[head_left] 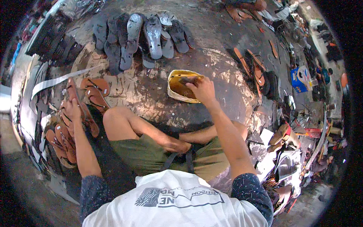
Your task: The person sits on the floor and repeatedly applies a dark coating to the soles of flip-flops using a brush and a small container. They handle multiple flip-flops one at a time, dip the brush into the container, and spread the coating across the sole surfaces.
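My left hand is out to the left with its fingers closed round a brown sandal sole, which stands up above the fingers. Beside it on the floor lie brown thong sandals, and several more brown sandals rest below the hand. In front of my crossed legs sits a pale-rimmed tub, coated inside with something yellow-brown. Over its right rim reaches my right hand, fingers pinched together on a small dark piece. The exact kind of that piece is unclear.
Grey and black soles are piled at the far side. Brown sandals and straps lie to the right, near a blue box. Cluttered scraps fill the near right. Another person's foot shows at the top.
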Tool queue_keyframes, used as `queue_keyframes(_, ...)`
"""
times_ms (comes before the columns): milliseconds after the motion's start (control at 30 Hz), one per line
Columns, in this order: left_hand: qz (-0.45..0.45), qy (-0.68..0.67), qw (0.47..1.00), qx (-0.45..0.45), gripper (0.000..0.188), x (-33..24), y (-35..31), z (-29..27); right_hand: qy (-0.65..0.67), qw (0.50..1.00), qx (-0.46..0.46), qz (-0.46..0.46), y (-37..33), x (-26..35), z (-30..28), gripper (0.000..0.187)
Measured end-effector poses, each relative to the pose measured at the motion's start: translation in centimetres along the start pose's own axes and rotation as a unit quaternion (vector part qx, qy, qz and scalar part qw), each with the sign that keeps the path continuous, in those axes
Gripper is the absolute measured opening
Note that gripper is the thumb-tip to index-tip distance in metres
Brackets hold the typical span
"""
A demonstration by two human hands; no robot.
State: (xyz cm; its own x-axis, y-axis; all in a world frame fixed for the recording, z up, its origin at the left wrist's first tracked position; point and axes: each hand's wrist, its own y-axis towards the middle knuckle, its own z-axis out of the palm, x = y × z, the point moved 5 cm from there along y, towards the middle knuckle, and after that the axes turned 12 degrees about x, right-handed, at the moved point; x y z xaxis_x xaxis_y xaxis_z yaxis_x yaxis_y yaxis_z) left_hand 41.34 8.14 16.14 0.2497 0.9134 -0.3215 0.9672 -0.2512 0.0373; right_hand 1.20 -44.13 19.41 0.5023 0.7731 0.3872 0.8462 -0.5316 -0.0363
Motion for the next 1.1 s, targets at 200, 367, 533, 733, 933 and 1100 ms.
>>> queue_keyframes(200,0.033,-0.871,0.464,0.162,0.062,-6.1,-12.1,-7.4,0.401,0.913,-0.012,0.071,-1.2,-0.7,-3.6,0.031)
queue_keyframes(367,0.157,-0.896,0.334,0.246,0.072,-19.1,-14.8,-10.6,-0.007,0.998,0.042,0.050,-8.6,-6.7,-11.9,0.036)
queue_keyframes(533,0.148,-0.842,0.412,0.314,0.068,-27.9,-16.6,-8.1,0.271,0.929,-0.190,0.165,-11.3,-4.6,-18.8,0.037)
queue_keyframes(733,0.118,-0.802,0.398,0.429,0.067,-36.9,-24.2,-4.6,0.520,0.821,-0.187,-0.142,-7.1,14.9,-16.4,0.029)
queue_keyframes(933,0.063,-0.855,0.334,0.392,0.056,-37.5,-26.4,-6.1,0.413,0.872,-0.141,-0.220,-12.5,17.1,-13.0,0.029)
queue_keyframes(1100,0.136,-0.780,0.453,0.409,0.059,-35.9,-28.4,-3.4,0.359,0.868,-0.304,-0.158,-8.4,16.8,-17.4,0.030)
